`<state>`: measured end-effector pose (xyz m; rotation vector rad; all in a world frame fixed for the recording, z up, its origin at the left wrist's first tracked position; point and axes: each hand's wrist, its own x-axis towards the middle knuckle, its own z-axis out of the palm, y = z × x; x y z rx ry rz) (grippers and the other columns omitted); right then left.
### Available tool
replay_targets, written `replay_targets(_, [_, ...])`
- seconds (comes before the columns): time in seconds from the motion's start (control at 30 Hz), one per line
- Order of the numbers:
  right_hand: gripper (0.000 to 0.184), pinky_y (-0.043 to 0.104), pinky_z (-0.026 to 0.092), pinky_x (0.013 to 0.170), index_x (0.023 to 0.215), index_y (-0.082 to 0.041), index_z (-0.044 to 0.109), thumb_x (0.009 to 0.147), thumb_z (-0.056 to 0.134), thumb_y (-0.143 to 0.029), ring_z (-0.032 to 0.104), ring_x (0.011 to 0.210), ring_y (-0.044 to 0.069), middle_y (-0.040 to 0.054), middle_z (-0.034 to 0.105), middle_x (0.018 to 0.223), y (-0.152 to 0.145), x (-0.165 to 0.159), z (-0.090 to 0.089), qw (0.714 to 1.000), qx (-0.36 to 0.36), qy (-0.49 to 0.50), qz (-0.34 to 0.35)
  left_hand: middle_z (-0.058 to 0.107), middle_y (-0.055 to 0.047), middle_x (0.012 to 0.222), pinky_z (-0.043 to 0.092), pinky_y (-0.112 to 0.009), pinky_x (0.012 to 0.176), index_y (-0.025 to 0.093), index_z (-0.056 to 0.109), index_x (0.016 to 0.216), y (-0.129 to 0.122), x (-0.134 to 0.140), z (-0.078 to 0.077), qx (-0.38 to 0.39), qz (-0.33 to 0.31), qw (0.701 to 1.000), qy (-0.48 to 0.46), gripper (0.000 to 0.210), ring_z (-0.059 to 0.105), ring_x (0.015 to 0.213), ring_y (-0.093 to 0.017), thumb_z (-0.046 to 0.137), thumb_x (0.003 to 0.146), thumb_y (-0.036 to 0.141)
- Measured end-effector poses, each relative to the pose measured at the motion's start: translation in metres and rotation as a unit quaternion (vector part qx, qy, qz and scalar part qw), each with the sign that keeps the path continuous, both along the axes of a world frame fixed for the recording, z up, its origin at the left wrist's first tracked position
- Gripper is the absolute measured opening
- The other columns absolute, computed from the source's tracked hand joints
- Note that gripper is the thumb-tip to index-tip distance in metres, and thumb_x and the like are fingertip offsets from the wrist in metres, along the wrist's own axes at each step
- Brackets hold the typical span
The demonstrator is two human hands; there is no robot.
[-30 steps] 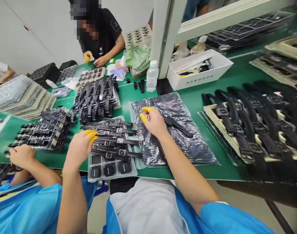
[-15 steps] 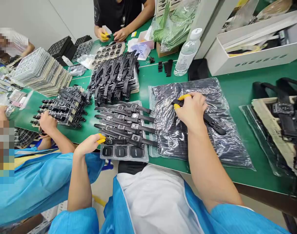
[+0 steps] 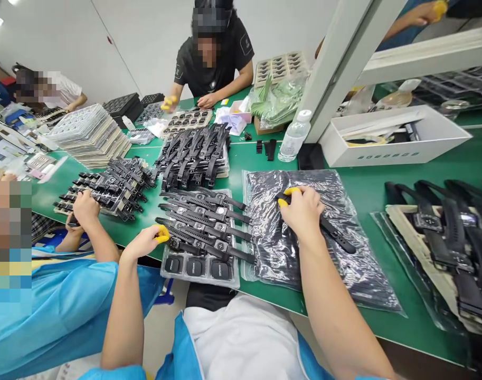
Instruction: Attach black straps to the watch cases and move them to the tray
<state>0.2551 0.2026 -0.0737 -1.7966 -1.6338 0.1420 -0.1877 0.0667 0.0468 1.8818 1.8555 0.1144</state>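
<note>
Beyond the right hand stand a bottle and box

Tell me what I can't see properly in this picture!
Middle of the black strap: head view, hidden by the right hand.
What the left hand touches, if anything: head view, blocked by its yellow finger covers.
The rest of the watches at far right: head view, cut off by the right edge.
Lettering on the black squares in the tray: head view, too small.

Black strap, green table, yellow fingertip covers.
</note>
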Motion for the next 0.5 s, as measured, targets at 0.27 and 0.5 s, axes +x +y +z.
replay_targets(0.27, [0.025,0.058,0.039,0.096,0.111,-0.019,0.060,0.089,0.053,-0.031,0.048,0.119,0.042,0.0208,0.060,0.123,0.007,0.000,-0.001,1.000,0.010,0.027,-0.013,0.067,-0.008,0.109,0.049,-0.043,0.103,0.021,0.065,0.099,-0.032,0.049,0.009,0.186,0.061,0.980,0.019,0.011,0.059,0.110,-0.026,0.058,0.096,0.029])
replay_targets(0.5, [0.023,0.050,0.043,0.088,0.108,-0.020,0.059,0.090,0.050,-0.032,0.057,0.100,0.037,0.0173,0.067,0.101,0.011,-0.008,0.008,0.994,0.079,0.074,0.016,0.072,-0.008,0.113,0.054,-0.041,0.092,0.022,0.072,0.113,-0.081,0.179,-0.034,0.153,-0.166,0.970,0.091,0.020,0.064,0.104,-0.026,0.058,0.101,0.025])
